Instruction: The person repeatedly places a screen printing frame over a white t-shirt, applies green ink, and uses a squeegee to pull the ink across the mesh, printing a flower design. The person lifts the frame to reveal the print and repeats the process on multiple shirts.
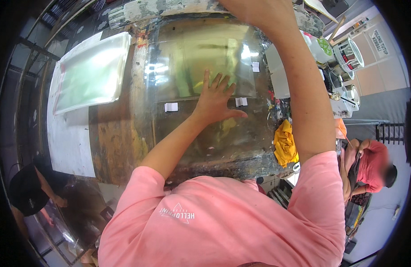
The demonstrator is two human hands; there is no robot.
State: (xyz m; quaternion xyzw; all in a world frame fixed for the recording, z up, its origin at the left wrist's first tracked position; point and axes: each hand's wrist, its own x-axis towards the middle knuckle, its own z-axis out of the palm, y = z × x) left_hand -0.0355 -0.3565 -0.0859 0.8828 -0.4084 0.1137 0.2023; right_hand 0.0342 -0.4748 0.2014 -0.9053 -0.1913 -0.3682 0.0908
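Observation:
My left hand [216,99] lies with its fingers spread on a clear, shiny plastic sheet [178,58] on the paint-stained worktable [118,138]. Small white folded tabs sit around this sheet: one tab [171,107] left of my wrist, another tab [241,102] near my thumb, and a third tab [255,66] by the sheet's right side. My right arm reaches far forward over the table's right side. Only the back part of my right hand [259,11] shows at the upper edge; its fingers are out of the picture.
A stack of clear plastic sheets [92,73] lies on white paper [72,142] at the left. A yellow cloth [285,143] rests at the right edge. Tubs and cans [348,55] stand beyond my right arm. One person [370,164] sits at right; another [29,189] is at lower left.

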